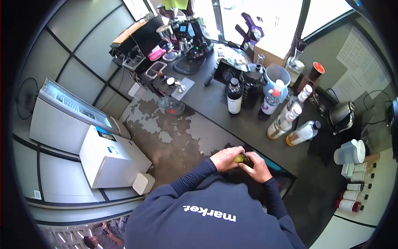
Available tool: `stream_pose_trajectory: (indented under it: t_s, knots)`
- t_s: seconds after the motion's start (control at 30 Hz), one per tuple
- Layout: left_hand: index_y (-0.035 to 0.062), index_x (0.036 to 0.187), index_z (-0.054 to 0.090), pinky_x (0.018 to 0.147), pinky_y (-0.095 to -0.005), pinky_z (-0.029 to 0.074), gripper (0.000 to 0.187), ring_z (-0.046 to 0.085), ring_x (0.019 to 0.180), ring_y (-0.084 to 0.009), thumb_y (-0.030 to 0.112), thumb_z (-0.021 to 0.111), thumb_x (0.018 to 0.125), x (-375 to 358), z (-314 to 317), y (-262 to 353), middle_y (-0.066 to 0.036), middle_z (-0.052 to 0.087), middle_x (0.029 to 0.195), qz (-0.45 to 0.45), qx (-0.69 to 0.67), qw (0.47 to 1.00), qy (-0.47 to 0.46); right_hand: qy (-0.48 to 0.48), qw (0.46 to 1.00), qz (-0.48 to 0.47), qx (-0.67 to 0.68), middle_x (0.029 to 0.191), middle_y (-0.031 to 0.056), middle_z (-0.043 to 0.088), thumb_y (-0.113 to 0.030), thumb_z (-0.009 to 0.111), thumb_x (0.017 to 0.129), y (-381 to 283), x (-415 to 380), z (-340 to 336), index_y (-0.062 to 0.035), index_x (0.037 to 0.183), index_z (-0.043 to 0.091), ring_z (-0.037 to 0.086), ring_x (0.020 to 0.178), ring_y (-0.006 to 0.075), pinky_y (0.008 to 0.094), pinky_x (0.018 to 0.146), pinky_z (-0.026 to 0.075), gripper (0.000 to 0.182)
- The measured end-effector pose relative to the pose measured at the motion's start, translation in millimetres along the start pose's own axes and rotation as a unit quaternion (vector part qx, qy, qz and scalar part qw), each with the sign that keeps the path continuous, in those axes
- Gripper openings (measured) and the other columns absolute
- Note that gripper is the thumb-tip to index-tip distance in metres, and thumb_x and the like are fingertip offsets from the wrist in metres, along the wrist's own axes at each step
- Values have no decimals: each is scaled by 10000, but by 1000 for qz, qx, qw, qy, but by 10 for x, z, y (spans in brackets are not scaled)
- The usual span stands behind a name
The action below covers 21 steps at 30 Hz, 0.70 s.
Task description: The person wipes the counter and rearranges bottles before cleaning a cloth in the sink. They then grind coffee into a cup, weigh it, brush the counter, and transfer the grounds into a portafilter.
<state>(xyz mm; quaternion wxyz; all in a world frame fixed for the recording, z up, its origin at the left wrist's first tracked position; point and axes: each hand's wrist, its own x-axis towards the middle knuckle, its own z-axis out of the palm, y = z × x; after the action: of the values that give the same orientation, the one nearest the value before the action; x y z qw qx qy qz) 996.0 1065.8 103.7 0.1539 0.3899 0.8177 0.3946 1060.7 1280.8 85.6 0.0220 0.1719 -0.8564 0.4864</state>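
Observation:
Both my hands meet in front of my chest over the edge of the dark counter (215, 103). My left hand (226, 158) and my right hand (258, 167) close together around a small yellow-green round thing (240, 158), perhaps a lime. Only a sliver of it shows between my fingers. A thin dark item seems to press on it from my right hand, but I cannot tell what it is. My navy sleeves and a sweatshirt with white lettering fill the bottom of the view.
Several bottles (286, 120) stand on the counter to the right, along with a dark bottle (234, 97) and a blue jug (277, 76). Coffee machines (190, 37) sit at the far end. A metal kettle (342, 115) is at right. White chest freezers (107, 157) stand on the floor to the left.

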Motion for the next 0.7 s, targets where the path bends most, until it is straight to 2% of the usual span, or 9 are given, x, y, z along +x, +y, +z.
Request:
stream_pose_trajectory:
  t_s: [0.17,0.23,0.37,0.4,0.5,0.53,0.6,0.63,0.7]
  knots:
    - [33,1120,591,772,-431,535,290,687,888,-385,216,719,935,-108,-781,-448,-202,678,922,1,9,999,-32,68,997,22,10,1003,191,664,-60,635,944,102,357,360,15,1120,623,674,924,361,379,820,528,192]
    - [15,1055,641,708,-393,532,209,694,783,-341,202,683,973,-98,-1184,-590,-192,683,847,-48,-17,999,21,79,965,220,119,938,191,628,-136,588,1015,129,553,552,11,1132,602,634,832,304,362,775,506,188]
    - [-1,1039,659,694,-385,525,186,696,761,-338,178,664,986,116,-1790,-1181,-214,677,847,-36,-7,991,131,198,965,111,128,764,158,522,-345,589,1045,59,1341,1133,7,1005,540,502,708,207,388,680,452,358]
    - [3,1039,663,702,-394,529,214,708,800,-351,211,652,991,233,-1895,-1401,-225,674,851,-35,14,987,153,134,975,150,100,726,142,501,-365,624,1026,67,1561,1170,2,925,503,472,679,199,383,657,448,400]
    - [13,1086,680,762,-417,558,261,720,878,-378,251,618,1001,772,-2001,-1966,-211,712,925,-89,-32,972,216,277,937,201,72,677,83,474,-316,652,1016,216,2239,1435,-29,865,499,407,622,191,380,593,429,358]
    - [19,1111,685,800,-432,566,269,718,917,-389,252,605,1003,968,-1981,-2079,-202,728,971,-142,-101,963,206,289,930,226,29,803,122,585,-294,640,1021,260,2373,1437,-29,980,545,541,725,237,400,716,485,284]
    - [4,1283,618,972,-443,529,351,652,1144,-414,206,594,997,1284,-1762,-2335,-237,669,1252,-60,-4,964,259,388,912,134,20,1174,238,622,-251,614,1026,433,2607,1639,13,1256,521,610,1092,358,439,982,467,362]
    - [-8,1369,538,1044,-441,481,427,581,1243,-424,187,590,993,1420,-1546,-2627,-267,562,1377,-13,23,962,273,352,921,157,54,1511,314,388,-201,589,1019,390,2621,1674,55,1476,349,385,1414,454,476,1183,304,576]
    - [-33,1542,310,1188,-428,351,642,394,1435,-443,141,580,986,1459,-1458,-2865,-307,293,1600,19,32,975,220,325,937,126,-3,1584,308,299,-177,545,1030,270,2540,1845,57,1520,316,274,1494,434,463,1225,232,590]
